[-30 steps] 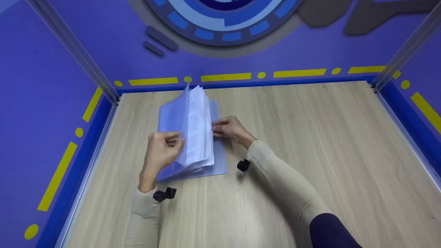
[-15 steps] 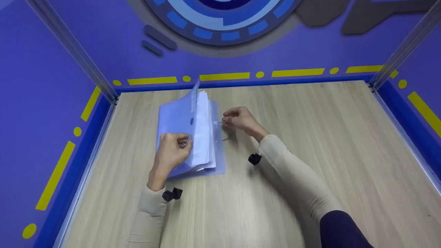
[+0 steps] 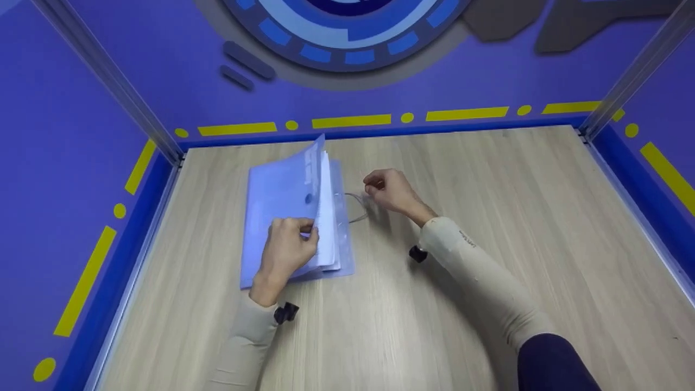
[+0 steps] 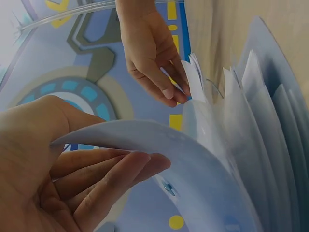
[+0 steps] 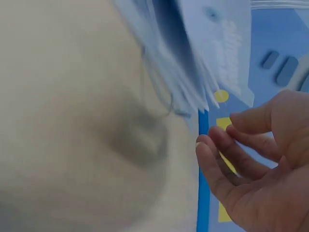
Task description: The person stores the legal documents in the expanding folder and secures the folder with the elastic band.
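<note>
A translucent blue document folder lies on the table, its front cover partly raised over a stack of white papers. My left hand pinches the free edge of that cover; in the left wrist view the cover bends between thumb and fingers. A round button sits near the cover's edge. From the folder's right side a thin cord loop sticks out over the table. To the right of the loop hovers my right hand, its fingers loosely bent with nothing between them.
The wood-grain table runs up to a blue back wall with yellow marks. Blue side panels and metal frame posts stand left and right. A small black camera is on the left wrist.
My left hand has swung the cover rightward and lower over the papers. The right hand has drawn away to the right from the folder's edge, and the cord loop now lies free of it.
</note>
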Available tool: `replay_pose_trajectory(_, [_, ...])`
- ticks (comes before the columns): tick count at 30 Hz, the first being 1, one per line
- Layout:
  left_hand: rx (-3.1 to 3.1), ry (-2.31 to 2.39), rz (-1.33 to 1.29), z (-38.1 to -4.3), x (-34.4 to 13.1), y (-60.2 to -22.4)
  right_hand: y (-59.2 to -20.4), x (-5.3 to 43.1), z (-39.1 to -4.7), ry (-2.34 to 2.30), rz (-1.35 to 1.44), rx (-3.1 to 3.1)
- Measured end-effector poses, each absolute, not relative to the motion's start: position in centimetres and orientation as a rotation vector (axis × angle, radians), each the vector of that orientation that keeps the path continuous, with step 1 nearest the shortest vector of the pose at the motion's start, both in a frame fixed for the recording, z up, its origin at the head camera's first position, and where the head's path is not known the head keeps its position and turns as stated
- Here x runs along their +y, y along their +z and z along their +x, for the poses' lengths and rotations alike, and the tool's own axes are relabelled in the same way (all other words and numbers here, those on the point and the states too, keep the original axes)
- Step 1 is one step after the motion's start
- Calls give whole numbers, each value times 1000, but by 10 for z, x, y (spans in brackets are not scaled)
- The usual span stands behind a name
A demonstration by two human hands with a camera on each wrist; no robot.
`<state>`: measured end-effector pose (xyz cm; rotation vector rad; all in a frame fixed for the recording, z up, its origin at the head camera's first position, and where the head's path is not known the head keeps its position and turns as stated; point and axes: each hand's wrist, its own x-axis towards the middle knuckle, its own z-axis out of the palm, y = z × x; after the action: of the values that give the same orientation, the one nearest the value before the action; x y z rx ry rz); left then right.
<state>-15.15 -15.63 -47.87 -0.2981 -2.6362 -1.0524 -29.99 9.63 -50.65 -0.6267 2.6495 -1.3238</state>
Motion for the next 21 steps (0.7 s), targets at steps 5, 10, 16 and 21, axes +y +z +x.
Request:
replay_pose_trajectory(5, [-2660,-1000,-269,-149,-149,-483,-513,104,-298,-1229,-709,2679])
replay_pose_trajectory(10, [-2687,-886,-268,-148,-143,-486,-520,110,-296,-1162,-744,2688])
replay_pose_trajectory(16, [-2769,-857,-221,-146,-138,-486,-527,115,-294,-1120,-787,2728])
replay_pose_trajectory(21, [-2846,-821,-172,-145,-139,-489,-530,118,-292,-1123,-817,2739])
